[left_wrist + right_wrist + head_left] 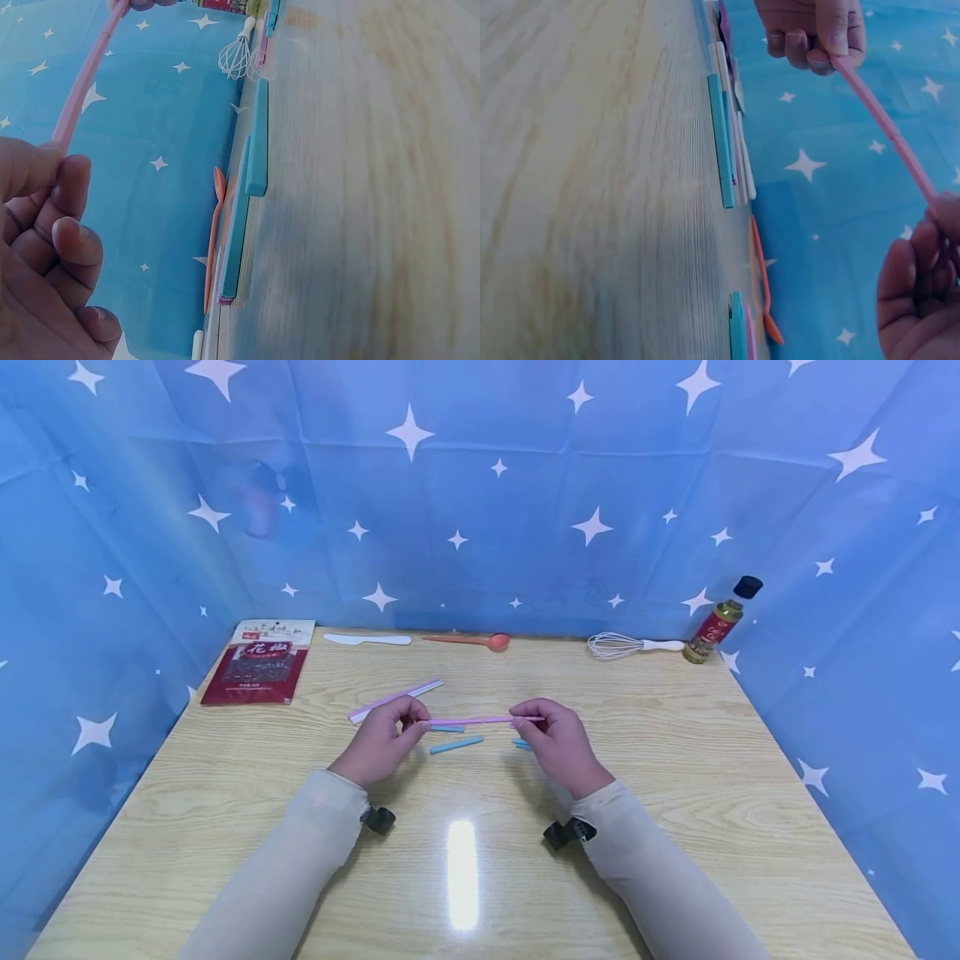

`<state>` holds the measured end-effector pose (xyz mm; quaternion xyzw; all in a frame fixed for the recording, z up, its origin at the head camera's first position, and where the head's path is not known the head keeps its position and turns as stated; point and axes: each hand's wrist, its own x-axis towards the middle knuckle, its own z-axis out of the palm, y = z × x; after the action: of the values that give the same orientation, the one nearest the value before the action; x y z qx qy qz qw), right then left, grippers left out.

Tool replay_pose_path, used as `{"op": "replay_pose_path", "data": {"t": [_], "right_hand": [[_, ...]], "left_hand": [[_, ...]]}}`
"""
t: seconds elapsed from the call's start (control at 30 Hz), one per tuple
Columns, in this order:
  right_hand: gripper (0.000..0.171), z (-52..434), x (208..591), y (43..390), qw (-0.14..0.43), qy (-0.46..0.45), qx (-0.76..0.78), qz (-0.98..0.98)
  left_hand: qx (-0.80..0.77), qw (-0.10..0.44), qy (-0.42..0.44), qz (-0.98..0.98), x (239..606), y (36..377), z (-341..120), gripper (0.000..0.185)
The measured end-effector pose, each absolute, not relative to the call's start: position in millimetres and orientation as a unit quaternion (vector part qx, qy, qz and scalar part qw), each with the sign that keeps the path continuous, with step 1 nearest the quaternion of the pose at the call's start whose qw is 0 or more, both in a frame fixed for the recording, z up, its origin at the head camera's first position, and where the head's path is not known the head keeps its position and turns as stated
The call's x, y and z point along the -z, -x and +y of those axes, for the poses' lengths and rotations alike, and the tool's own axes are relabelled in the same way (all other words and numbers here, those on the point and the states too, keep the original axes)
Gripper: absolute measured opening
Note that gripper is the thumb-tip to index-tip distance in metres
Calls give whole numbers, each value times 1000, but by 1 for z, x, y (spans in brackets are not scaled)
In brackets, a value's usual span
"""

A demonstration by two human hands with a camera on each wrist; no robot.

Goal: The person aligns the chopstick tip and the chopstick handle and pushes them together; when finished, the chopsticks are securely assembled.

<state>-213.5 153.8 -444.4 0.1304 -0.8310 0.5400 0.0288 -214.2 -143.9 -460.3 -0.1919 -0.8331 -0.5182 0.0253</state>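
Observation:
Both hands hold a slim pink chopstick (472, 721) level above the table. My left hand (381, 742) pinches its left end between thumb and forefinger, other fingers loosely bent. Toward the other end, my right hand (557, 742) pinches it, and the tip sticks out past the fingers. In the right wrist view a joint line crosses the middle of the pink chopstick (891, 133). Below it lie short blue stick pieces (457, 744), one pair partly hidden by the right hand. Pink and white sticks (405, 695) lie together behind the left hand.
Along the back edge are a red spice bag (258, 664), a white knife (367, 639), an orange spoon (497, 642), a whisk (617, 646) and an oil bottle (712, 631). A blue starry curtain (480, 493) stands behind the wooden table (697, 777).

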Motion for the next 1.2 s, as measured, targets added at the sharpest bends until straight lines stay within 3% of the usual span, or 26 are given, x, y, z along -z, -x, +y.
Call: {"op": "replay_pose_path", "data": {"t": [0.27, 0.83, 1.2], "right_hand": [[8, 154, 448, 214, -31, -154, -515, -843], [4, 157, 448, 211, -50, -189, -515, -834], [6, 157, 453, 214, -22, -165, -512, -843]], "left_hand": [[505, 31, 173, -845, 458, 213, -142, 4], [501, 36, 216, -837, 455, 210, -140, 6], [516, 13, 162, -841, 458, 217, -151, 5]]}}
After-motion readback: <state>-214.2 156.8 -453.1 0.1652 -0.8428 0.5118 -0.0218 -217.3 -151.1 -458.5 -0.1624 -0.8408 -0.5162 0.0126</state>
